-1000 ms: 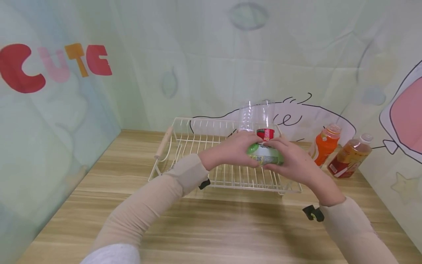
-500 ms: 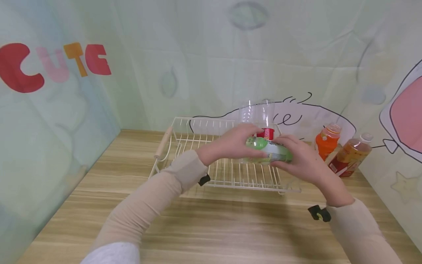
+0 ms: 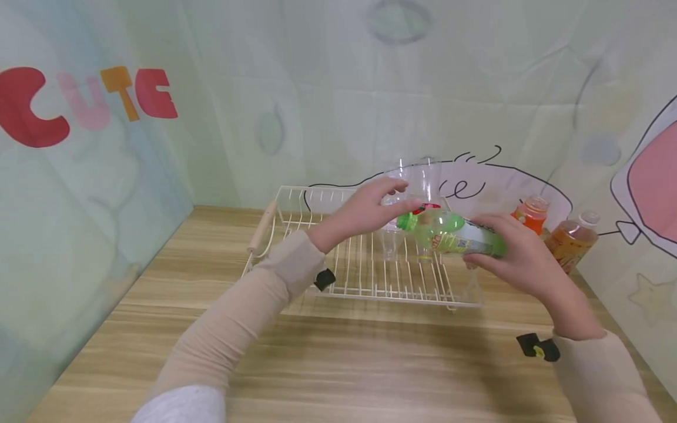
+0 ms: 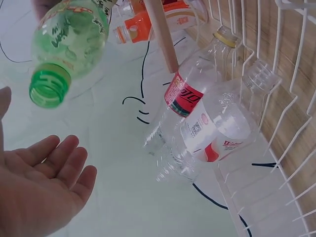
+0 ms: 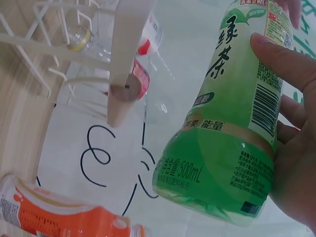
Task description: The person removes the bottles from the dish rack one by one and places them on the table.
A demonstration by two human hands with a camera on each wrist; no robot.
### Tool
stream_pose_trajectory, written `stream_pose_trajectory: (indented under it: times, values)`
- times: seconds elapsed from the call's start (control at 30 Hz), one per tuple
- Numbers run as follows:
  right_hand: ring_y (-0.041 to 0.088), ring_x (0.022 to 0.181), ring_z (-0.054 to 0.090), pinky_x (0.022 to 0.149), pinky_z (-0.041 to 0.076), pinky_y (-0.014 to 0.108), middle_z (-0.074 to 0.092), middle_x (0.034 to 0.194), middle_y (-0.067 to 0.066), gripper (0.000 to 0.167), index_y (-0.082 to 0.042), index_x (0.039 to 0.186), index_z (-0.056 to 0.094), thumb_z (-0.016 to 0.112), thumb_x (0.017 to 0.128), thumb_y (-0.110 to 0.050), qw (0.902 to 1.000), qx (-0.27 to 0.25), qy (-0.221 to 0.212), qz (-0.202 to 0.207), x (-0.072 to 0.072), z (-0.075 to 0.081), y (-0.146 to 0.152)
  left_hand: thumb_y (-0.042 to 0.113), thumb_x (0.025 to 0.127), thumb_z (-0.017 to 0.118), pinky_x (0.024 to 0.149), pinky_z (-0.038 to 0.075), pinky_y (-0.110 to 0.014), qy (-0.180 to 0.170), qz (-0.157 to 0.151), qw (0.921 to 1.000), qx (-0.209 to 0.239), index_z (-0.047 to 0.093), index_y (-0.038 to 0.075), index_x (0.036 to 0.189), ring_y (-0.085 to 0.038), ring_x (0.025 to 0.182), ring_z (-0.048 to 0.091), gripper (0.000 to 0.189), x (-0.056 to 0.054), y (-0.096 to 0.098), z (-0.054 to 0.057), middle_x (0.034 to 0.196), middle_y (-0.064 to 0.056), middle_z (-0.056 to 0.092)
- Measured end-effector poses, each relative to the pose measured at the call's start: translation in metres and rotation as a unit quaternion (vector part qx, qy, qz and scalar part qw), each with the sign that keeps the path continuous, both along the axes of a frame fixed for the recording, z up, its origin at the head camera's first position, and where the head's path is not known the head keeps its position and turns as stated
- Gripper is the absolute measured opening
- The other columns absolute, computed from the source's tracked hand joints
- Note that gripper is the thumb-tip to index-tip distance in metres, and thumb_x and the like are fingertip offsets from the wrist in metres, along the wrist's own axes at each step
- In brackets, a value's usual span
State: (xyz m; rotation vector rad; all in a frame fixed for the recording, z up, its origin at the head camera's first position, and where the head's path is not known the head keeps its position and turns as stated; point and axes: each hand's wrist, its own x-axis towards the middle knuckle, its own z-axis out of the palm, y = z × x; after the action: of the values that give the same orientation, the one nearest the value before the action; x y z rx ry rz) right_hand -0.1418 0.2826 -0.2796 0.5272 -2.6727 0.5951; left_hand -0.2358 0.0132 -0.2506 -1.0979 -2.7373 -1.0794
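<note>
My right hand (image 3: 523, 255) grips a green-labelled green tea bottle (image 3: 455, 232) round its body. The bottle lies nearly level above the rack, its neck toward the left; in the left wrist view its green mouth (image 4: 49, 94) looks uncapped. My left hand (image 3: 367, 205), its fingers relaxed and holding nothing, is just beyond the neck, apart from it in the left wrist view (image 4: 47, 177). Below, a cream wire dish rack (image 3: 349, 294) carries two clear bottles standing neck down, one with a red label (image 4: 182, 94), the other with a white label (image 4: 207, 131).
To the right, an orange drink bottle (image 3: 531, 214) and a brown-orange tea bottle (image 3: 573, 238) stand uncapped on the wooden table (image 3: 370, 364). The rack has a wooden handle (image 3: 262, 228) at its left end. A printed cloth wall (image 3: 317, 117) rises behind.
The green tea bottle has moved right and slightly up in my right hand, neck turned left. My left hand has let go of it and moved up and left.
</note>
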Motion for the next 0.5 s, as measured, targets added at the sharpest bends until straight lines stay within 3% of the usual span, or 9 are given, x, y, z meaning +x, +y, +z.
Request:
stream_pose_trajectory:
  times: [0.3, 0.4, 0.5]
  values:
    - [0.027, 0.100, 0.052, 0.079, 0.033, 0.012, 0.061, 0.115, 0.017, 0.063, 0.000, 0.119, 0.059, 0.087, 0.063, -0.003, 0.9953, -0.036, 0.086, -0.023, 0.008, -0.003, 0.030, 0.046, 0.097, 0.052, 0.103, 0.042, -0.041, -0.059, 0.029, 0.9965, 0.053, 0.044, 0.009, 0.143, -0.024, 0.128, 0.045, 0.060, -0.007, -0.003, -0.004, 0.143, -0.007, 0.048]
    - [0.014, 0.109, 0.050, 0.083, 0.029, 0.003, 0.060, 0.120, 0.020, 0.067, 0.002, 0.121, 0.058, 0.087, 0.060, 0.003, 0.9924, -0.058, 0.104, -0.034, 0.010, -0.004, 0.038, 0.047, 0.096, 0.053, 0.101, 0.043, -0.041, -0.073, 0.043, 0.9944, 0.064, 0.044, 0.010, 0.144, -0.023, 0.128, 0.045, 0.061, -0.011, -0.001, -0.007, 0.143, -0.007, 0.048]
    - [-0.003, 0.103, 0.044, 0.080, 0.032, 0.000, 0.058, 0.124, 0.020, 0.069, 0.001, 0.125, 0.056, 0.086, 0.063, 0.005, 0.9906, -0.078, 0.102, -0.048, 0.014, -0.005, 0.047, 0.047, 0.095, 0.054, 0.101, 0.044, -0.041, -0.083, 0.058, 0.9921, 0.074, 0.043, 0.010, 0.144, -0.024, 0.128, 0.045, 0.062, -0.016, 0.001, -0.011, 0.143, -0.008, 0.048]
